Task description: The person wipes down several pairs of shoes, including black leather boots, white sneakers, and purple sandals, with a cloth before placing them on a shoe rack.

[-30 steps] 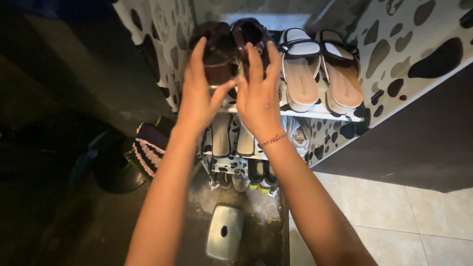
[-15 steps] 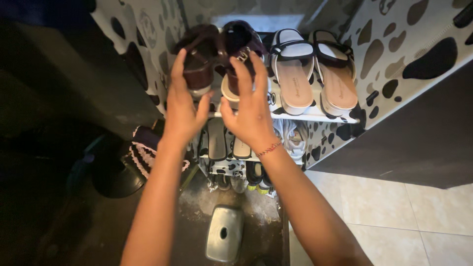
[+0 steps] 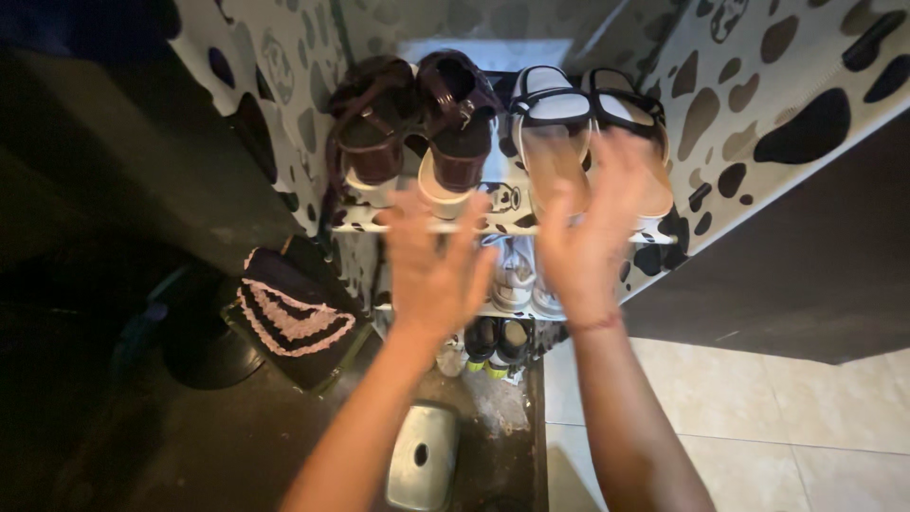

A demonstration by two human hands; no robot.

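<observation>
Both hands are spread wide and hold nothing. The left hand (image 3: 431,270) hovers at six o'clock below the dark brown sandals (image 3: 417,118) on the top shelf (image 3: 493,226); the right hand (image 3: 588,232) covers the tan sandals (image 3: 588,114), at three o'clock from the brown pair.

One head-worn camera looks steeply down and forward from close above the shoe rack (image 3: 493,226), with floor tiles (image 3: 758,398) below at right

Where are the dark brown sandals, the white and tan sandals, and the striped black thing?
dark brown sandals (image 3: 462,133): head view, on the right sandal's footbed.
white and tan sandals (image 3: 550,104): head view, on the left sandal's white strap.
striped black cloth (image 3: 289,311): head view, on its middle, among the pale wavy stripes.
</observation>
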